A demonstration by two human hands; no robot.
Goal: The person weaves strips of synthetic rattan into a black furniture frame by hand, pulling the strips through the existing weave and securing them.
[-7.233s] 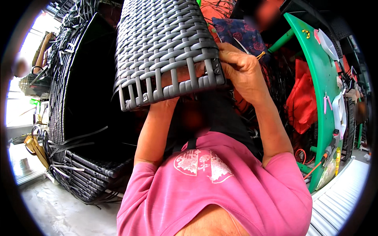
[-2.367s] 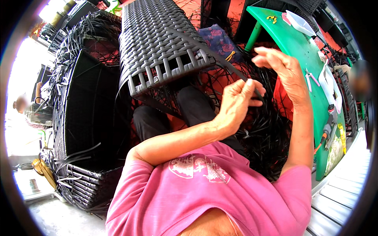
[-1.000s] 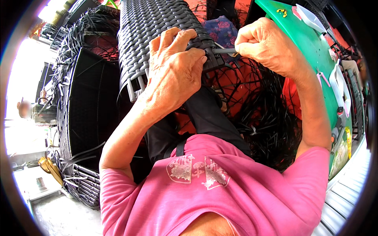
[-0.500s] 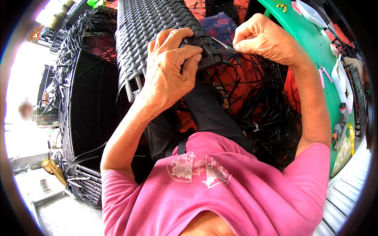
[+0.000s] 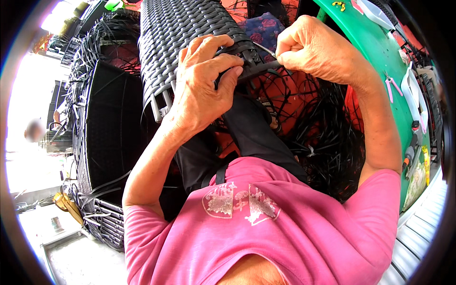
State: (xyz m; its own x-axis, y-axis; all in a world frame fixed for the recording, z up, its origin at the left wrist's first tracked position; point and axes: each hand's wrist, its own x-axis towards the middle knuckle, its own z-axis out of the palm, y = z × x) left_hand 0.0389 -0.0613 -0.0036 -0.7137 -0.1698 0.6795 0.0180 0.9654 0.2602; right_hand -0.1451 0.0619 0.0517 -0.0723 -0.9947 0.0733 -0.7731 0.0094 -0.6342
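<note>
A dark grey woven wicker panel [image 5: 183, 28] of flat plastic strips lies before me, its near end close to my lap. My left hand [image 5: 202, 78] rests over that end, fingers bent and thumb pressed near the index finger against its corner. From this corner a black plastic strip [image 5: 261, 68] runs out to the right. My right hand [image 5: 316, 52] is closed, with thumb and bent fingers pinching the strip's outer end. A thin pale metal rod [image 5: 264, 49] shows beside that fist; whether the hand holds it too is hidden.
Loose black strips [image 5: 327, 137] pile up on the red floor [image 5: 285, 102]. A green table [image 5: 375, 61] at right carries pink-handled snips [image 5: 390, 88] and a screwdriver-like tool [image 5: 409, 152]. Another dark woven piece [image 5: 111, 123] stands at left. A flowered blue cloth [image 5: 261, 31] lies beyond my hands.
My right hand has shifted slightly left, toward the panel's corner, and its wrist has turned a little. The strip between the hands now lies straighter. My left hand has hardly moved.
</note>
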